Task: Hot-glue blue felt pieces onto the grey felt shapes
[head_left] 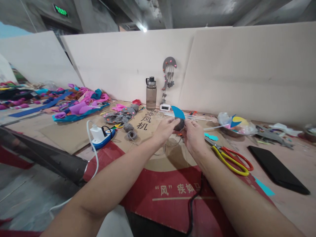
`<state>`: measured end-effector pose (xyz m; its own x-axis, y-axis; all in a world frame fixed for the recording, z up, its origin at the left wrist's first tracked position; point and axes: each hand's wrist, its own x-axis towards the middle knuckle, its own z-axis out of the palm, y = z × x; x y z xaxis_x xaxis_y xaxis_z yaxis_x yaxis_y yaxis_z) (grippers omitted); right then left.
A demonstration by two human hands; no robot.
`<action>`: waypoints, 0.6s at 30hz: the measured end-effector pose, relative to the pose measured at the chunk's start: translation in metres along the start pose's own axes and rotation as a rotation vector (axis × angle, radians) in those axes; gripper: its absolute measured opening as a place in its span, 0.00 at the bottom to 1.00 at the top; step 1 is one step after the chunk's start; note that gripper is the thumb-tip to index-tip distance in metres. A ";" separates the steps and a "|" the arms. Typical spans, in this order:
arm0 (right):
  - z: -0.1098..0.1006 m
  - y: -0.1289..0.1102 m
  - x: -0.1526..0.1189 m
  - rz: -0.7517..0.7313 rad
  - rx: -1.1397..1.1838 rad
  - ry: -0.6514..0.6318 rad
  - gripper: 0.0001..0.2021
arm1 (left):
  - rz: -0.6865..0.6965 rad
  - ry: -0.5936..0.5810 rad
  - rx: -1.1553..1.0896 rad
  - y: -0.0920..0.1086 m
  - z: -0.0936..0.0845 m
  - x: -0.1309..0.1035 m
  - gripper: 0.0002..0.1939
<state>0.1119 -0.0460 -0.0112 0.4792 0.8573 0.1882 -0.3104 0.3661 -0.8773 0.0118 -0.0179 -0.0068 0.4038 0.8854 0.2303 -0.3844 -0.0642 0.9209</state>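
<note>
Near the middle of the view, both hands meet over the cardboard (158, 163). My left hand (165, 131) is closed on a dark grey felt piece (179, 124), its thumb on top. A curved blue felt piece (178, 113) rises from the grey one. My right hand (194, 131) pinches the right edge of the same grey piece. Scissors with red and yellow handles (233, 160) lie right of my right hand. Grey yarn balls (128, 127) rest left of my hands. The undersides of the fingers are hidden.
A water bottle (151, 93) and a small white clock (165, 107) stand behind. A grey hanging ornament (169, 72) is on the white board. At left are a power strip (105, 140) and felt scraps (84, 105); at right, a black phone (277, 169) and a bowl (232, 132).
</note>
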 end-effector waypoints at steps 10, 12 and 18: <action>0.008 -0.012 -0.015 -0.037 0.015 -0.163 0.14 | -0.019 0.051 -0.126 -0.002 -0.006 0.008 0.09; 0.008 -0.012 -0.014 -0.053 0.002 -0.171 0.13 | -0.010 0.074 -0.128 0.001 -0.005 0.008 0.09; 0.005 -0.005 -0.015 -0.125 -0.078 -0.161 0.17 | 0.032 0.133 -0.147 0.006 -0.009 0.011 0.08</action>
<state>0.1019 -0.0590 -0.0074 0.3704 0.8559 0.3609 -0.1895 0.4500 -0.8727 0.0068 -0.0045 -0.0016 0.2801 0.9376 0.2060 -0.5161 -0.0339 0.8559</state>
